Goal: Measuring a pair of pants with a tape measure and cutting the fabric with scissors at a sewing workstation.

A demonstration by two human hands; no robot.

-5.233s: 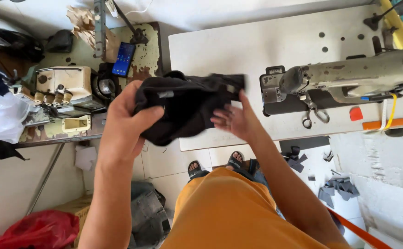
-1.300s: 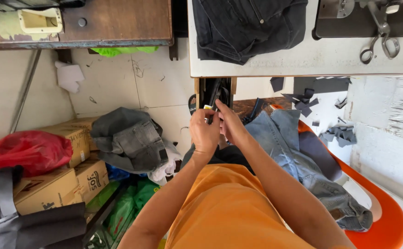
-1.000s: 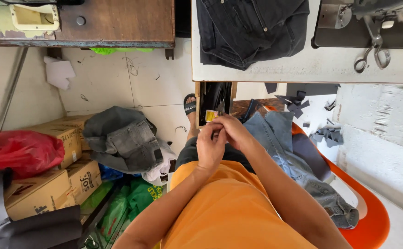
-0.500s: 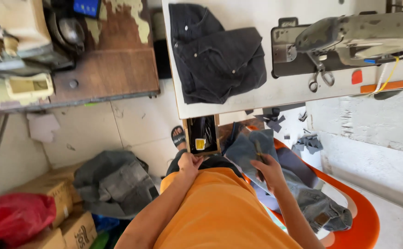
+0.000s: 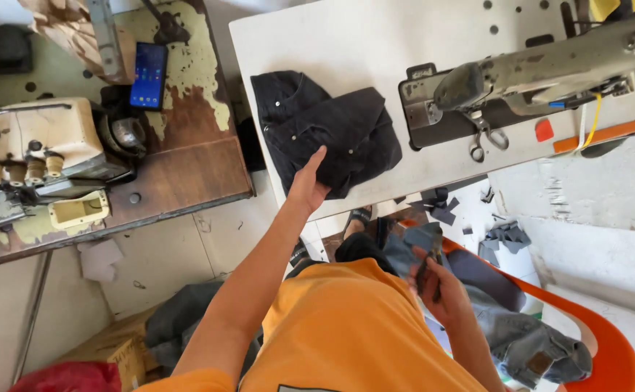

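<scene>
White tiled floor and a pale wall frame a sewing workshop seen from above, over a person in an orange shirt seated on an orange plastic chair [image 5: 608, 341]. Straight ahead of the hands stands a white table [image 5: 375, 43]. On it lies a black denim garment [image 5: 324, 131], crumpled and partly folded, not under the needle. The left hand [image 5: 308, 185] reaches forward, fingers stretched flat, touching the garment's near edge without gripping it. To the right of that hand sits a grey industrial sewing machine [image 5: 542, 65], with scissors [image 5: 483, 138] beside its base. The right hand [image 5: 441, 283] rests low by the lap, curled around a small dark object I cannot identify, next to blue denim pieces [image 5: 528, 341] heaped on the chair. Judging by this, sewing on the black garment has not begun; it is only being positioned.
</scene>
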